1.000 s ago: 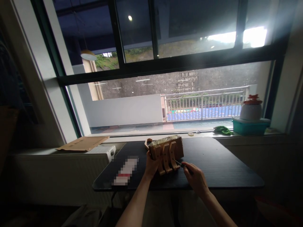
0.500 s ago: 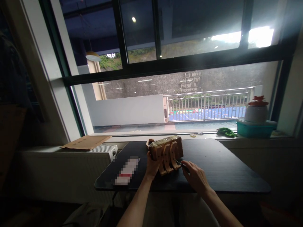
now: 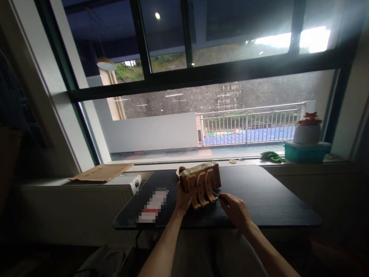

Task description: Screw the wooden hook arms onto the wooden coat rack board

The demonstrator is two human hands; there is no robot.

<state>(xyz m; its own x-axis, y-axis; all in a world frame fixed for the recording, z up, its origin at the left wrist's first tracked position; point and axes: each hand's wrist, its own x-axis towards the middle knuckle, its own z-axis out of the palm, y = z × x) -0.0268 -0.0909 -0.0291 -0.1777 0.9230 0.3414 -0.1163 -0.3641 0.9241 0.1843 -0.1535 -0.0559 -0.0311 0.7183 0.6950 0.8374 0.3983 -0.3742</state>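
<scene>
A wooden block [image 3: 216, 176] with a shiny, tape-like covering on top rests tilted on the dark table. Three curved wooden hooks [image 3: 201, 188] run down its near face. My left hand [image 3: 182, 199] is closed around the block's left end, some of its fingers hidden behind the wood. In my right hand [image 3: 238, 211] is a screwdriver [image 3: 224, 199] with a dark handle. Its thin shaft points left, and the tip meets the rightmost hook near a small dark hole. Another curved wooden piece [image 3: 179, 171] shows behind the block's left end.
The black table [image 3: 268, 200] stands below a window. A blurred-out flat item [image 3: 152, 206] lies at its left. A brown envelope [image 3: 102, 172] rests on a white radiator [image 3: 127, 181]. Along the sill are a green cloth [image 3: 271, 156], a teal box [image 3: 305, 152] and a white jar [image 3: 308, 133].
The whole view has shifted slightly, so everything sits a little higher and further left. Both hands keep their holds, and the screwdriver tip stays at the rightmost hook.
</scene>
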